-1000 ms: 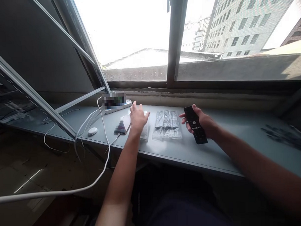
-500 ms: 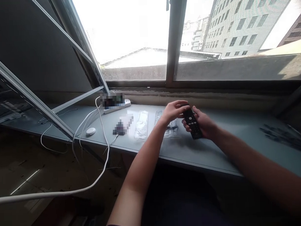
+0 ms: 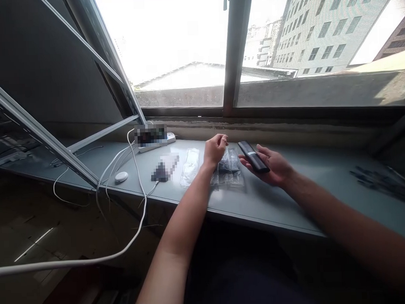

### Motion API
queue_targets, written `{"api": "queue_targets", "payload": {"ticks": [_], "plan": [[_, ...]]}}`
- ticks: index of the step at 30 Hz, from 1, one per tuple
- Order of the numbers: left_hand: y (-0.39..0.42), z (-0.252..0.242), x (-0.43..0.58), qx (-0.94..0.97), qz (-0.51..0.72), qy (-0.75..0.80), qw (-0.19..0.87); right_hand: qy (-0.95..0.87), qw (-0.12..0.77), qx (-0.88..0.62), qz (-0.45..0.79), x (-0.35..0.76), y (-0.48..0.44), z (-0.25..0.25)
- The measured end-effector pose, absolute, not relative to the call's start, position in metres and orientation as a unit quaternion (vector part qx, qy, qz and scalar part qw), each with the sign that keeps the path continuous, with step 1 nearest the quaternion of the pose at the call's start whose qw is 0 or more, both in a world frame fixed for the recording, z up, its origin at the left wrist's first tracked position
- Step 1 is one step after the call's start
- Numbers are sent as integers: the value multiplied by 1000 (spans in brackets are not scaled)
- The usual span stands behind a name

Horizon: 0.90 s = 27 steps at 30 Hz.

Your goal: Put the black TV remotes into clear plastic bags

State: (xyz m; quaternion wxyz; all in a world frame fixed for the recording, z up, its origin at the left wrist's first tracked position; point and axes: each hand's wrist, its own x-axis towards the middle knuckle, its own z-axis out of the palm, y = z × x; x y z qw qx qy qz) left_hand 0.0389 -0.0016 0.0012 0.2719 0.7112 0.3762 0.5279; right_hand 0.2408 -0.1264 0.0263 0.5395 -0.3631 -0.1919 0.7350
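My right hand [image 3: 274,167] holds a black remote control [image 3: 253,156] from below, its plain back with a small light label turned up. Off to its left, my left hand [image 3: 216,148] is closed with the fingers curled in; whether something small is between them is hidden. A clear plastic packet with dark contents [image 3: 230,162] lies on the table just beneath and right of my left hand. Another clear plastic packet [image 3: 189,163] rests to the left of that hand, partly covered by the forearm.
The grey table [image 3: 290,206] runs along the window. On its left are a white round object [image 3: 121,177], a blurred-out item [image 3: 165,167], a power strip [image 3: 170,138] and a loose white cable [image 3: 139,234]. Dark gloves [image 3: 383,181] lie at the right. A metal frame [image 3: 38,124] leans across the left.
My left hand has left the remote control, moving left and closing. In my right hand the remote control has turned from its button side to its back.
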Motion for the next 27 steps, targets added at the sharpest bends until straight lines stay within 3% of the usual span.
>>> {"api": "queue_targets", "payload": {"ticks": [9,15,27], "plan": [[-12,-7,34,776,475,386,151,-176,549,-296,762,242,-127,23],[-12,-5,34,776,475,392,138,-159,561,-347,734,235,-130,30],[-14,-6,33,777,461,404,143,-156,561,-277,765,236,-132,29]]}}
